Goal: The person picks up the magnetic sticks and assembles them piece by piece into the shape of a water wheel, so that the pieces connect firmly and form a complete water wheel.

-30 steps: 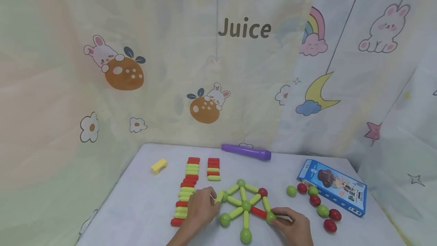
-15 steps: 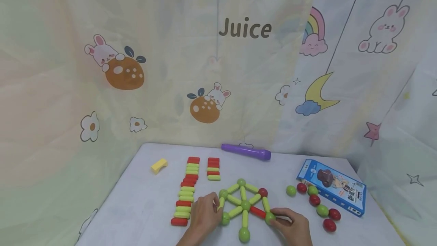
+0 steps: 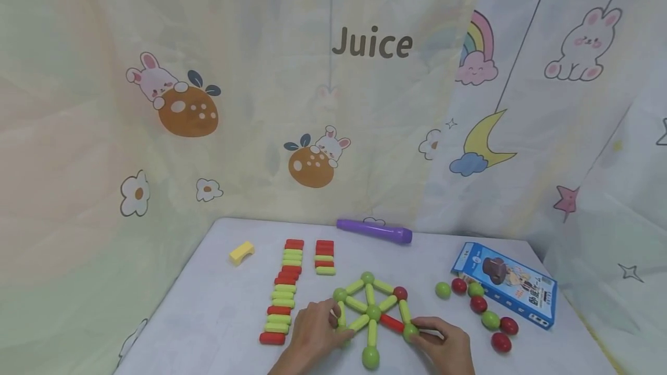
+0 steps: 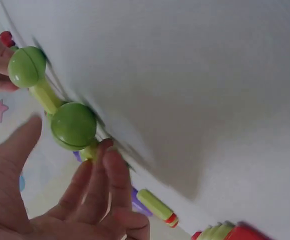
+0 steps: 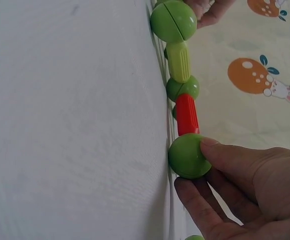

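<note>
On the white table lies a wheel of yellow-green rods around a central green ball, with a red rod as one spoke and a red ball on its rim. My right hand pinches the right-hand green ball between thumb and fingers. Around the lower-left green ball is my left hand, its thumb spread apart from the ball and its fingertips at the yellow-green rod on the wheel's left side. In the head view that hand mostly hides this ball. Another green ball ends the front spoke.
Left of the wheel, red and yellow-green rods lie in a long column, with a shorter column beside it. A yellow block, a purple microphone-shaped toy, loose red and green balls and a blue box lie around.
My left hand has swung the yellow-green rod into line between the two left balls, let it go and shifted toward the lower-left ball. The right hand stays on its ball.
</note>
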A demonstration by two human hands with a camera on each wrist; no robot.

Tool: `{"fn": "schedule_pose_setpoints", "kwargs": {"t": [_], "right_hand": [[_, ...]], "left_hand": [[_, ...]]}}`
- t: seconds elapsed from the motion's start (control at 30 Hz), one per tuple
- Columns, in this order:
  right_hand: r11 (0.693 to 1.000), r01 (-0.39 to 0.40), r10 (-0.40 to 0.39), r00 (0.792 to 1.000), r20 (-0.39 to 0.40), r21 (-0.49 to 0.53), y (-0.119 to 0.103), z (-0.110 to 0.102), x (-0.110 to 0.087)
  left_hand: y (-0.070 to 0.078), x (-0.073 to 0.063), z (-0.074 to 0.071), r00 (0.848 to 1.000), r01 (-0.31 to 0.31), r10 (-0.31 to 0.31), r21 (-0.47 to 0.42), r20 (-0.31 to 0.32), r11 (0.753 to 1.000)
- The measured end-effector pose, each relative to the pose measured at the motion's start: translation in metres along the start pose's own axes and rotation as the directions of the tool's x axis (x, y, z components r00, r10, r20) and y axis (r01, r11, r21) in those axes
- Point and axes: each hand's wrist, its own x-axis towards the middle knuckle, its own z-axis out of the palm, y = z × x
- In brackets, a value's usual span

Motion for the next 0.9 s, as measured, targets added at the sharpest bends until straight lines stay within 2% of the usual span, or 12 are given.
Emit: {"fn": "schedule_pose_setpoints", "kwargs": {"t": [0.13,0.2,0.27,0.37,0.5,0.63,0.77,0.83,0.9], "right_hand": [[1.0,-0.004,0.004,1.0,-0.004,-0.002,-0.001,-0.001,-0.001],[1.0,-0.011,0.011,1.0,0.003,-0.003,-0.001,-0.002,-0.003],[1.0,-0.023,0.023,1.0,0.014,-0.007,0.0,-0.003,-0.005],[0.999,-0.041,0.041,0.998,0.048,-0.011,0.001,-0.006,-0.008],[0.998,-0.057,0.058,0.993,0.105,-0.02,0.002,-0.008,-0.013],[0.999,-0.054,0.053,0.983,0.178,0.003,0.005,-0.009,-0.017],[0.998,-0.037,0.025,0.968,0.25,0.042,0.005,-0.01,-0.02],[0.999,-0.009,-0.004,0.964,0.266,0.045,0.004,-0.011,-0.021],[0.999,0.007,-0.018,0.975,0.221,0.048,0.002,-0.012,-0.021]], "left_hand": [[0.003,0.0,0.001,0.997,0.013,-0.02,0.087,0.08,0.996],[0.005,0.002,0.002,0.996,0.0,-0.01,0.11,0.091,0.994],[0.006,0.005,0.003,0.997,-0.009,0.001,0.1,0.081,0.995],[0.004,0.011,0.005,0.998,-0.055,0.054,0.072,0.022,0.996],[-0.001,0.02,0.008,0.995,-0.097,0.096,-0.023,-0.036,0.995],[-0.004,0.026,0.008,0.999,-0.046,0.044,-0.174,-0.016,0.984],[-0.009,0.03,0.007,1.0,-0.022,0.021,-0.294,-0.008,0.955],[-0.012,0.033,0.006,1.0,-0.019,0.011,-0.335,-0.027,0.942],[-0.014,0.036,0.005,0.996,-0.02,-0.015,-0.368,-0.09,0.93]]}}
